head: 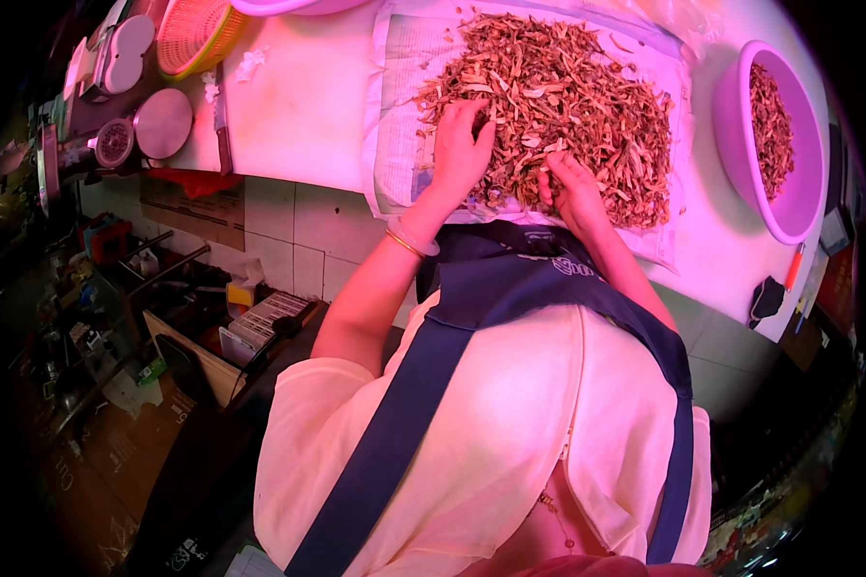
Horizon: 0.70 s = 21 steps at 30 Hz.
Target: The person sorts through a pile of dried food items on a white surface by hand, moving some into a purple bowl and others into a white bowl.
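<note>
A wide heap of dried, shredded brown strips [577, 94] is spread on printed paper sheets [397, 94] over a pale counter. My left hand [464, 141] rests at the heap's left edge, thumb and fingers apart, with nothing visible held in it. My right hand [574, 189] is at the near edge of the heap, its thumb and fingertips close together around a small strip. A purple plastic bowl [729, 137] to the right holds more of the same strips.
Left on the counter [296, 94] lie a knife [222, 141], a yellow-rimmed basket [198, 36] and a scale-like device with a round metal plate [163, 123]. An orange-handled tool [794, 268] and a black item [766, 299] lie at the right edge. Cluttered shelving stands below left.
</note>
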{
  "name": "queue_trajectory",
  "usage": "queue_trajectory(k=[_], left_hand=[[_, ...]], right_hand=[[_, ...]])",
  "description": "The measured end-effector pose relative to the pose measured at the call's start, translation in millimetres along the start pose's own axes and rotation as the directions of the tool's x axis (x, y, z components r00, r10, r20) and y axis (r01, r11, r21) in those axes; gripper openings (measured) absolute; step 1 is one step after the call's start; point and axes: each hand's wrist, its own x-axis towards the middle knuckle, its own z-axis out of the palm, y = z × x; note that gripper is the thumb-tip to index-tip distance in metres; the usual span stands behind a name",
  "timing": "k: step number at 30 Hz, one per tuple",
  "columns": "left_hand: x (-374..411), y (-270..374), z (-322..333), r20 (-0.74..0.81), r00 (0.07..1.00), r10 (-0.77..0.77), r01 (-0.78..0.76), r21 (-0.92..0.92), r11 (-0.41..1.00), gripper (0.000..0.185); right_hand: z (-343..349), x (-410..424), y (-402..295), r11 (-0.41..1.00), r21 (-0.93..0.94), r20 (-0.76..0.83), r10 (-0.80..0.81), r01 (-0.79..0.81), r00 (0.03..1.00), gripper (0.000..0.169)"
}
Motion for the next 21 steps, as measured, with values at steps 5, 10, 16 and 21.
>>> queue_trajectory(k=[5,10,16,21], left_hand=[[-11.4,15.9,4.2,0.153,0.963,0.221,-0.215,-0.059,0.975,0.022],[-30.4,29.5,1.6,0.341,0.898,0.279,-0.235,-0.164,0.958,0.026],[-33.4,26.5,-12.6,0.305,0.921,0.243,-0.236,-0.061,0.97,0.018],[-20.9,24.5,-21.6,0.182,0.976,0.117,-0.117,-0.011,0.993,0.015]], right_hand=[[9.3,-2.5,-9.2,1.0,-0.029,-0.015,-0.008,0.007,1.0,0.014],[-4.4,-1.8,-3.7,0.999,-0.005,-0.037,-0.054,0.054,0.998,0.015],[-20.1,-6.2,1.0,0.996,-0.09,-0.062,-0.033,0.027,0.998,0.014],[-3.7,-2.1,-4.4,0.769,-0.603,-0.082,-0.324,0.211,0.943,0.017]])
